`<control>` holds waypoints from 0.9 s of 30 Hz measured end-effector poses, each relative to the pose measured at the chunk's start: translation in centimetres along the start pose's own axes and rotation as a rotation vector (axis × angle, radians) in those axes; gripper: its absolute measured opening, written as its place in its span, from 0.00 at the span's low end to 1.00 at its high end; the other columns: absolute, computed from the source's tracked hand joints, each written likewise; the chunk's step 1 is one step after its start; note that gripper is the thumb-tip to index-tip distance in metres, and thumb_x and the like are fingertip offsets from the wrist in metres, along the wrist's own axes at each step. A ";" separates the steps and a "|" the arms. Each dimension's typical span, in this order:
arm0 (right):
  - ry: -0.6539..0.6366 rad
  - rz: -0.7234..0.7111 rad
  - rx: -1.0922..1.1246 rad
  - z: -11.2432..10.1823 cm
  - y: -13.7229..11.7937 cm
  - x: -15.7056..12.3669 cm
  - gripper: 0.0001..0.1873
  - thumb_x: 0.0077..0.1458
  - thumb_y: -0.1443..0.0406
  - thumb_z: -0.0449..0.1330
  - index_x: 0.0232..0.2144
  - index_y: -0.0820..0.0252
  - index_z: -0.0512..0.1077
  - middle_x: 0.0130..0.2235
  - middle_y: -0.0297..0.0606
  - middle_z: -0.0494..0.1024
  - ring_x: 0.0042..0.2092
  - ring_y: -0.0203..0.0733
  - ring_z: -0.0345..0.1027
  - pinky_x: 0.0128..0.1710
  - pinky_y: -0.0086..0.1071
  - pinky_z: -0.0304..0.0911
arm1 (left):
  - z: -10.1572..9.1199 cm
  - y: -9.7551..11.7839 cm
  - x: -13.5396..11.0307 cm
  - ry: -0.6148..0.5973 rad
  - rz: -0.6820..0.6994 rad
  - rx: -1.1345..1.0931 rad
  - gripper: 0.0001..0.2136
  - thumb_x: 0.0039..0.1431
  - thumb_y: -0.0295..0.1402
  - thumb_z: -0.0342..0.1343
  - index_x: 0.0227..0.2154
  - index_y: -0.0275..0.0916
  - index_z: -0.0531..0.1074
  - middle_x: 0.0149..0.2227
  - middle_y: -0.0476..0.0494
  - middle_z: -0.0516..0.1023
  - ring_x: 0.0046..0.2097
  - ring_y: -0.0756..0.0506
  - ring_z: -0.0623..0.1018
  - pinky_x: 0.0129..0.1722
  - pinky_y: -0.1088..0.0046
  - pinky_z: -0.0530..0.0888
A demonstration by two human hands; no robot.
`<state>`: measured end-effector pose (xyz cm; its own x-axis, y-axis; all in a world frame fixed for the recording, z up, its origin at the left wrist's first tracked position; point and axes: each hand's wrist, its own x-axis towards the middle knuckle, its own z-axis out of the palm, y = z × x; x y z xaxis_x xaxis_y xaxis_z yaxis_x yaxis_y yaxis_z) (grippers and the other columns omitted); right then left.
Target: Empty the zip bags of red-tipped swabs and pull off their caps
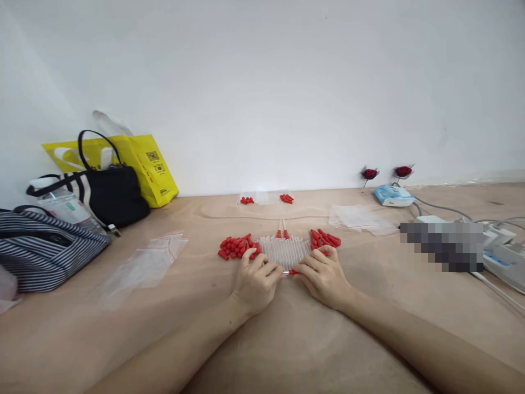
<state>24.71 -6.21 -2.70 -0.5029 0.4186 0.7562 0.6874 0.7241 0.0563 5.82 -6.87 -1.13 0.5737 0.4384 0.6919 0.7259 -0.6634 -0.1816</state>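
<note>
In front of me, my left hand pinches one end of a clear glass dropper tube. My right hand has its fingers closed on a red rubber bulb at the tube's other end. How far the tube sits inside the bulb is hidden by my fingers. Just beyond lies a row of clear dropper tubes, side by side. Two droppers with red bulbs point away behind the row. One heap of red bulbs lies by my left fingers, another heap of bulbs by my right.
Clear zip bags lie at left, more bags at right. Bagged red bulbs sit by the wall. Handbags and a yellow bag stand left. A tissue pack and power strip with cables are right.
</note>
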 end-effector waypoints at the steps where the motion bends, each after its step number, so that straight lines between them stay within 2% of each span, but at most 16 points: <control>1: 0.005 -0.001 0.000 0.0 0.0 0.0 0.05 0.53 0.65 0.54 0.29 0.57 0.70 0.24 0.31 0.71 0.30 0.35 0.55 0.40 0.36 0.44 | 0.0 0.0 0.0 -0.002 -0.001 0.002 0.08 0.55 0.31 0.49 0.25 0.41 0.71 0.21 0.52 0.72 0.30 0.49 0.67 0.45 0.60 0.57; 8: 0.018 -0.014 -0.007 -0.4 -0.1 -0.3 0.06 0.52 0.66 0.54 0.25 0.58 0.70 0.21 0.31 0.68 0.28 0.34 0.53 0.39 0.36 0.44 | -0.2 0.0 -0.3 0.015 0.008 0.005 0.08 0.55 0.29 0.48 0.24 0.41 0.71 0.20 0.52 0.72 0.29 0.49 0.67 0.45 0.60 0.56; 18: -0.010 -0.041 -0.015 -0.6 0.2 -0.7 0.08 0.51 0.69 0.51 0.27 0.59 0.69 0.22 0.31 0.68 0.29 0.34 0.56 0.42 0.37 0.45 | -0.5 0.0 -0.3 0.032 -0.009 -0.009 0.08 0.55 0.30 0.48 0.24 0.41 0.70 0.20 0.53 0.72 0.29 0.50 0.68 0.44 0.61 0.57; 23: 0.053 0.140 0.028 -1.2 1.1 -0.8 0.08 0.52 0.66 0.52 0.26 0.59 0.70 0.25 0.33 0.71 0.31 0.35 0.60 0.42 0.37 0.45 | -0.8 -1.0 -0.7 0.033 -0.143 -0.035 0.08 0.55 0.29 0.47 0.26 0.40 0.70 0.24 0.48 0.74 0.30 0.48 0.68 0.35 0.66 0.59; 27: 0.114 0.338 0.019 -1.3 2.6 -0.7 0.09 0.53 0.63 0.52 0.29 0.56 0.71 0.29 0.35 0.72 0.34 0.37 0.62 0.40 0.36 0.46 | -0.8 -1.3 -0.2 -0.055 -0.255 -0.198 0.10 0.58 0.29 0.43 0.29 0.37 0.69 0.27 0.45 0.72 0.31 0.47 0.67 0.32 0.69 0.62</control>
<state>27.56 -5.35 -2.24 -0.1858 0.5732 0.7981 0.7944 0.5656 -0.2213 4.47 -6.56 -0.51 0.4064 0.6340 0.6580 0.7641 -0.6306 0.1357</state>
